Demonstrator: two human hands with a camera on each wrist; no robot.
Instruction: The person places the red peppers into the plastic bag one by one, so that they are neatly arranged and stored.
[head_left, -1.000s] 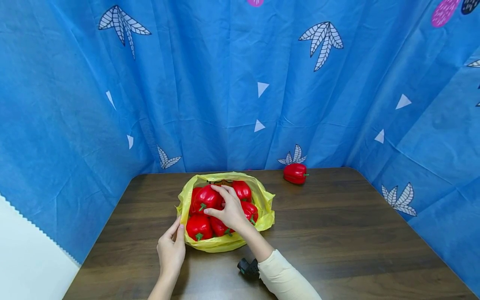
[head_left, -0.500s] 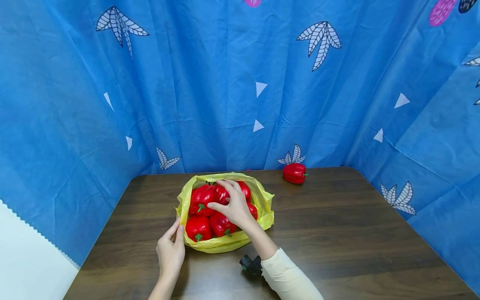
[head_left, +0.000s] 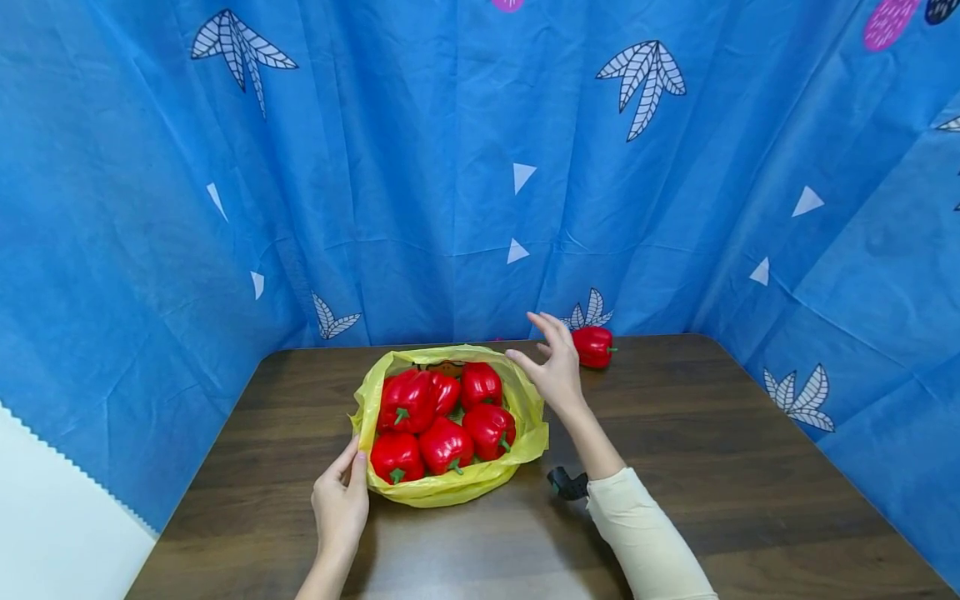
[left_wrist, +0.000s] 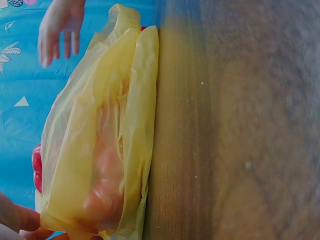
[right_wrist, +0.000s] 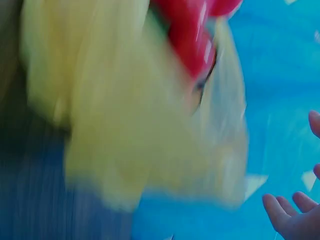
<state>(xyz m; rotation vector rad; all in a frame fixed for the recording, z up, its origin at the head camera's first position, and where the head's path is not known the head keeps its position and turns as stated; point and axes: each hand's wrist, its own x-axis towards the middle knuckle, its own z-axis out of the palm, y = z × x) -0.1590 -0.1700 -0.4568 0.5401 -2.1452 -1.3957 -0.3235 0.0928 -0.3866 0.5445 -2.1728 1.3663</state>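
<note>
A yellow plastic bag (head_left: 534,437) stands open-mouthed on the table with several red bell peppers (head_left: 444,444) inside. My left hand (head_left: 341,500) pinches the bag's left rim between thumb and fingers; those fingers (left_wrist: 22,217) also show at the lower left of the left wrist view. Above and beyond the bag's right rim, my right hand (head_left: 557,371) is spread and holds nothing. One more red bell pepper (head_left: 596,347) lies on its side near the table's back edge, just right of my right hand and partly hidden by it. The right wrist view is blurred.
A brown wooden table (head_left: 712,467) carries everything. Blue patterned curtain (head_left: 465,183) hangs along the back and sides. A small black device (head_left: 566,483) sits at my right wrist beside the cream sleeve (head_left: 645,533). White surface (head_left: 60,500) lies beyond the table's left edge.
My right hand has let go of a pepper inside the bag and moved out to the right, near the lone pepper. The left hand stays at the rim.
</note>
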